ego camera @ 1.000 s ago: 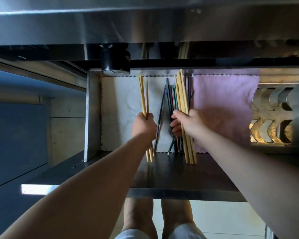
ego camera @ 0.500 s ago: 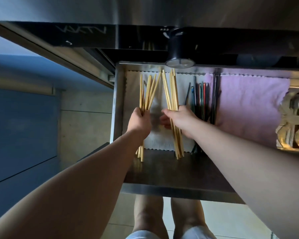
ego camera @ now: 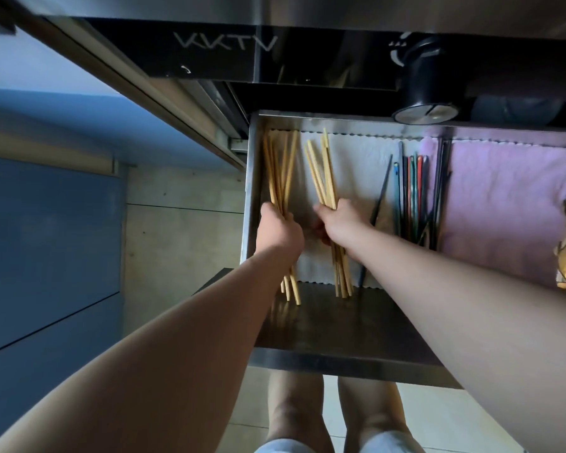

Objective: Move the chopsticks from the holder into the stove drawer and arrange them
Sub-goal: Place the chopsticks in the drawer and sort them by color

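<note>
I see the stove drawer (ego camera: 340,364) pulled open, its front rim at 6 o'clock. Farther in, the left hand (ego camera: 280,232) grips a splayed left bundle (ego camera: 280,171) of wooden chopsticks by the left wall. At its 3 o'clock, the right hand (ego camera: 342,220) grips a second bundle (ego camera: 322,171) over the white cloth (ego camera: 356,165). Coloured chopsticks (ego camera: 412,191) lie at 2 o'clock. My worry is that the fanned sticks roll and cross when released.

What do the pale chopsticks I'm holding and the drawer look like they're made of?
The pale chopsticks look like bamboo or wood: matte, yellowish tan, apparently unlacquered. The drawer looks like brushed stainless steel: grey walls, soft sheen along the front rim.
</note>
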The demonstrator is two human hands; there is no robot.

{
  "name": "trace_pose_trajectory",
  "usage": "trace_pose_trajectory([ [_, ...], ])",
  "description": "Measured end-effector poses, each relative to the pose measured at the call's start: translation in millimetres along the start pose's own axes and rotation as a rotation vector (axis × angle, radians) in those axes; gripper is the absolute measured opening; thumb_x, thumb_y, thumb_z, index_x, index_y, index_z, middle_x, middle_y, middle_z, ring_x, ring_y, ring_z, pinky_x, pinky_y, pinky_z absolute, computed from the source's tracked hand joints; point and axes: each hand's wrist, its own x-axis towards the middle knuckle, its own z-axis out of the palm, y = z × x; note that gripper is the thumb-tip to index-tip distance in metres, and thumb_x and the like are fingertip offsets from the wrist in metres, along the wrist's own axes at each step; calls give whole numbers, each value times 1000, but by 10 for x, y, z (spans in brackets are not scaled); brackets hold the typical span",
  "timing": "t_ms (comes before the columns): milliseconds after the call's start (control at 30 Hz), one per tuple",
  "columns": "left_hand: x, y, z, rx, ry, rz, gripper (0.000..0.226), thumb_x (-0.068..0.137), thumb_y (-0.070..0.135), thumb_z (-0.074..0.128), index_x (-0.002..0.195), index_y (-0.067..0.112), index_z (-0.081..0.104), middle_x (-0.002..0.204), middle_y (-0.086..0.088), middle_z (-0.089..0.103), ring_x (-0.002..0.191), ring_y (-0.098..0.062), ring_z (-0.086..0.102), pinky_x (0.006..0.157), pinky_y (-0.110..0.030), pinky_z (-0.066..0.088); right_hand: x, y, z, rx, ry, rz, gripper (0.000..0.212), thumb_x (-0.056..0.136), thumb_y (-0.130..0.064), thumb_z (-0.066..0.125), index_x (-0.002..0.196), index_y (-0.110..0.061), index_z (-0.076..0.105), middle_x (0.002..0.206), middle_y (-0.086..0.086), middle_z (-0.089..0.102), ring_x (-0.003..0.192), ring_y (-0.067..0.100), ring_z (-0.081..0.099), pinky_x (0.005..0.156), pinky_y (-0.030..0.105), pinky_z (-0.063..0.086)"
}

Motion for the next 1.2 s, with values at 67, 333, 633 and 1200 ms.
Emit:
trace_pose_trajectory([
  [67,11,10,-11,-21,-9,-30,22,103,21,40,120,8,43,93,-3,50,83,-23,53,70,-30,36,-10,-9,21,15,46,15,39,92,-50,50,104,-14,58,96,5,68,82,26,65,78,39,55],
  [333,119,39,-1,-35,31,-93,59,97,8,46,153,13,28,150,-10,42,138,-30,40,111,-37,34,88,-53,83,-66,75,-61,34,95,-32,57,121,-11,58,104,7,64,88,24,60,65,27,41],
  [633,-84,60,51,236,17,45,82,89,5,54,155,19,6,159,-7,15,141,-31,28,111,-41,31,99,13,27,-22,253,-136,34,93,-16,56,127,-17,56,119,3,63,102,18,59,78,22,39],
  [1200,-7,-43,19,918,-263,220,86,99,24,42,150,18,-27,152,8,-40,150,-19,-10,116,-41,22,187,13,-45,44,36,-282,48,95,-5,46,137,-29,50,139,-9,54,71,8,58,54,18,41],
])
